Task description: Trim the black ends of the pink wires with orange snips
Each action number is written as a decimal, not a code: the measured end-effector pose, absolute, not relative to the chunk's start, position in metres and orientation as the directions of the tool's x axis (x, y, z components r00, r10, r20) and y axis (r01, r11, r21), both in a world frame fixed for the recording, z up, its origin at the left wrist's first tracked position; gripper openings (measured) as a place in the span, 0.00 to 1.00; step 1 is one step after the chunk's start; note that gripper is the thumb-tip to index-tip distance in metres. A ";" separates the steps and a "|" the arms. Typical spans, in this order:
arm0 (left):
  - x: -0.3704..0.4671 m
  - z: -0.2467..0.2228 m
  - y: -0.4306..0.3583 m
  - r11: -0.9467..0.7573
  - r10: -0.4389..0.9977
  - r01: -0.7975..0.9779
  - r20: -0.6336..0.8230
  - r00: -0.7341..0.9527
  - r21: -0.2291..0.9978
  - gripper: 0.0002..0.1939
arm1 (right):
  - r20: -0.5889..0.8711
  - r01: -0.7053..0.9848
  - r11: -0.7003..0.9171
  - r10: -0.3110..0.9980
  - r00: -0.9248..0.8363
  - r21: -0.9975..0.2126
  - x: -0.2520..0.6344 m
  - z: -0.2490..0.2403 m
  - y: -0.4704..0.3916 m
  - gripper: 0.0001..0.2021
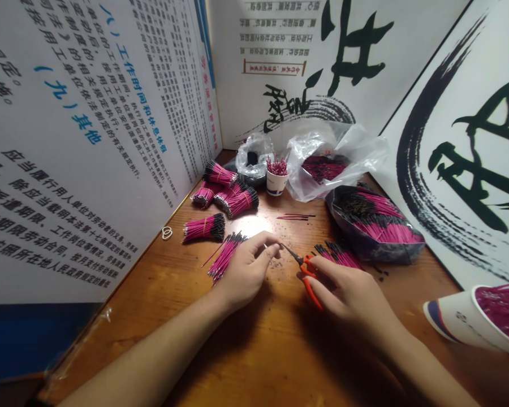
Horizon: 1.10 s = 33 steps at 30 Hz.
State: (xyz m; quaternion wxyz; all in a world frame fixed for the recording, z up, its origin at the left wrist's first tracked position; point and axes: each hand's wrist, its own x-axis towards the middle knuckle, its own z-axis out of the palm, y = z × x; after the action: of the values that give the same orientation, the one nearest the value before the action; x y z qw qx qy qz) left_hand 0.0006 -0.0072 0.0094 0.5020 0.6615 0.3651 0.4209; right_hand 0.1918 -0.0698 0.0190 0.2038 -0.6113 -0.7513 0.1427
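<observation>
My right hand (343,282) is closed around orange-handled scissors (309,282), whose dark pointed tips lie near the fingertips of my left hand (250,263). The left thumb and forefinger are pinched together; whatever they hold is too small to name. Beside the left hand lies a loose pile of pink wires with black ends (226,257). Another pile of pink and black wires (339,255) sits behind the right hand. Small dark scraps are scattered on the wooden table (254,350) around the scissor tips.
Banded wire bundles (203,228) lie at the left, near a white loop (167,233). Behind are a paper cup (276,183) of wires and clear plastic bags (305,189). A dark bag (375,243) of wires and a tilted cup (453,316) are at the right. Printed panels enclose the table.
</observation>
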 end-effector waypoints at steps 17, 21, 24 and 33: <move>0.001 0.011 -0.008 -0.238 0.908 0.063 0.199 0.368 0.969 0.07 | 0.057 0.836 0.180 0.983 -0.176 -0.518 0.189 0.022 -0.068 0.09; 0.001 0.011 -0.008 -0.228 0.909 0.059 0.191 0.370 0.972 0.06 | 0.062 0.842 0.185 0.982 -0.179 -0.506 0.189 0.023 -0.068 0.11; 0.001 0.012 -0.010 -0.224 0.908 0.060 0.186 0.375 0.973 0.07 | 0.062 0.838 0.174 0.984 -0.166 -0.518 0.189 0.022 -0.068 0.09; 0.001 0.012 -0.009 -0.221 0.911 0.072 0.180 0.370 0.973 0.06 | 0.082 0.830 0.191 0.981 -0.174 -0.525 0.188 0.022 -0.068 0.07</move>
State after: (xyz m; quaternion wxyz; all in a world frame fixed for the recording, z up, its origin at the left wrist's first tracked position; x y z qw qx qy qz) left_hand 0.0011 -0.0093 0.0124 0.5003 0.6593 0.3730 0.4193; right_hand 0.1879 -0.0683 0.0222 0.2060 -0.6089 -0.7436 0.1841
